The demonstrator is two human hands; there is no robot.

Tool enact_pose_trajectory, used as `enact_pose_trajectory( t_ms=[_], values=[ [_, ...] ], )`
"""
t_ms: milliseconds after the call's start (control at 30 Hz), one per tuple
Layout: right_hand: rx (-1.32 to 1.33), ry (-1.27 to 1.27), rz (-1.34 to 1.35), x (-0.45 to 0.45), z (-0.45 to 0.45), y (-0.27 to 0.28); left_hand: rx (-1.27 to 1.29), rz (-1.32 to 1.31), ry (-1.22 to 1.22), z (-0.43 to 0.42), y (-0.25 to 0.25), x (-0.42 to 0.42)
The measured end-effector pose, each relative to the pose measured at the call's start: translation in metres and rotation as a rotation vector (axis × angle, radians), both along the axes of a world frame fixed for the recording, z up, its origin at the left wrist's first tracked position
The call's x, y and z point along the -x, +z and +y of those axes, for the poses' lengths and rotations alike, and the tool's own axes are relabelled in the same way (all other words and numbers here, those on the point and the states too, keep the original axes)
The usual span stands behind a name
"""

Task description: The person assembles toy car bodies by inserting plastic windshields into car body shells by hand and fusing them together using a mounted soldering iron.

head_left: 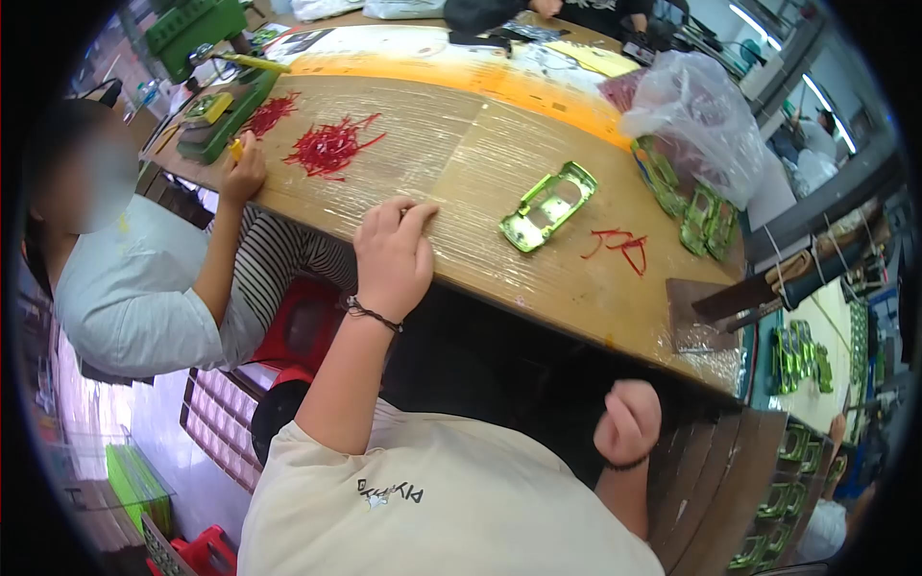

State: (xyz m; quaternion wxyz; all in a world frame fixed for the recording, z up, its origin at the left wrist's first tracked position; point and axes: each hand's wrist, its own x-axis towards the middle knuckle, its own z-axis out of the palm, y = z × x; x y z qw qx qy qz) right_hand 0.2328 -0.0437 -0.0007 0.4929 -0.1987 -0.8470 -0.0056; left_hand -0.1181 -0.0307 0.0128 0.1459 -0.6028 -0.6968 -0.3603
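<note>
My left hand (pixel 394 254) is over the near table edge, its fingers loosely bent and partly apart, with nothing seen in them. To its right on the tabletop lies a shiny green toy car body shell (pixel 549 206) with open window gaps. A few red strips (pixel 622 247) lie beside the shell. My right hand (pixel 629 422) is below the table edge, near my body, its fingers curled together. Whatever it may hold is hidden. Neither hand touches the shell.
A pile of red strips (pixel 331 146) lies on the film-covered table (pixel 432 134). Left sits a co-worker (pixel 144 278), a hand on a yellow piece near a green press (pixel 226 120). More green shells (pixel 709 221) lie by a clear plastic bag (pixel 691 115). A metal bracket (pixel 706 317) stands right.
</note>
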Motion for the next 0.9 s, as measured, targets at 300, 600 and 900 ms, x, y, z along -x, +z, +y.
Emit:
enact_pose_trajectory(
  t_ms=[300,600,900],
  values=[
    [0.211,-0.31,-0.05,0.075,0.058,0.032,-0.022,-0.006,0.011,-0.008,-0.006,-0.01],
    [0.326,-0.348,0.068,0.062,0.05,0.011,0.036,-0.063,-0.365,0.003,0.039,-0.08],
    [0.196,-0.378,0.041,0.064,0.049,0.007,0.012,-0.148,-0.305,0.024,0.016,-0.077]
  ],
)
